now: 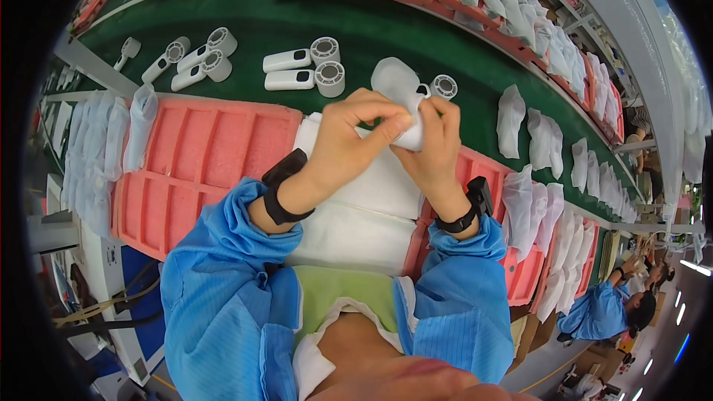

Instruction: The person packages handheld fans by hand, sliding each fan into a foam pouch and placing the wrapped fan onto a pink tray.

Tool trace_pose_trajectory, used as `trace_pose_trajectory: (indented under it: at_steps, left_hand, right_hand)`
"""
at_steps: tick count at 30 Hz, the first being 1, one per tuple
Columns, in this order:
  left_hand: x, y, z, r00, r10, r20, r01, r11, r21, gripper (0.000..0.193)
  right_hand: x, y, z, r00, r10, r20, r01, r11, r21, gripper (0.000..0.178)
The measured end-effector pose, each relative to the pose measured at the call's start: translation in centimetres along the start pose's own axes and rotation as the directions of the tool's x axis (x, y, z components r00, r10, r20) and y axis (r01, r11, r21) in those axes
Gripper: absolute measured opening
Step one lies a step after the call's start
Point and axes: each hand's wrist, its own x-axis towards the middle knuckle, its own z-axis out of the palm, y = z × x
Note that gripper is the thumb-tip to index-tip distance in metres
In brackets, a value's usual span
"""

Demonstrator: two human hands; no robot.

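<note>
Above the near edge of a green work surface, both my hands hold a white handheld fan in a whitish translucent sleeve bag (395, 80). My left hand (345, 141) is closed, its thumb and forefinger pinching the bag near its lower end. The fingers of my right hand (434, 141) are bent around the other side of the same bag. Part of the fan is hidden by my fingers and the bag. Just beyond my right hand shows the round head of another fan (444, 87). Below my hands lies a stack of flat white bags (353, 234).
Several white handheld fans (290, 80) lie on the green surface (245, 15) to the left. Pink divided trays (212, 141) flank the stack. Bagged fans (511, 120) lie to the right, more fill trays at the back. A co-worker in blue (598, 312) is at far right.
</note>
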Motion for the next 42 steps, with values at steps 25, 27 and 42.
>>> trace_pose_trajectory:
  at_steps: [25, 27, 42]
  left_hand:
    - [1.2, 2.4, -1.1, 0.991, 0.082, 0.11, -0.082, 0.997, -0.002, 0.059]
    - [1.3, 2.0, -1.7, 0.979, 0.11, 0.173, -0.089, 0.988, -0.126, 0.055]
    - [-0.2, 1.1, -1.1, 0.926, 0.36, -0.115, -0.281, 0.858, 0.431, 0.034]
  right_hand:
    - [1.3, -1.8, -2.8, 0.981, 0.19, 0.039, -0.165, 0.709, 0.686, 0.073]
    - [0.9, -1.3, -2.8, 0.934, 0.144, 0.328, -0.332, 0.691, 0.642, 0.065]
    - [-0.4, -0.8, -0.9, 0.971, 0.219, 0.097, -0.221, 0.975, 0.012, 0.043]
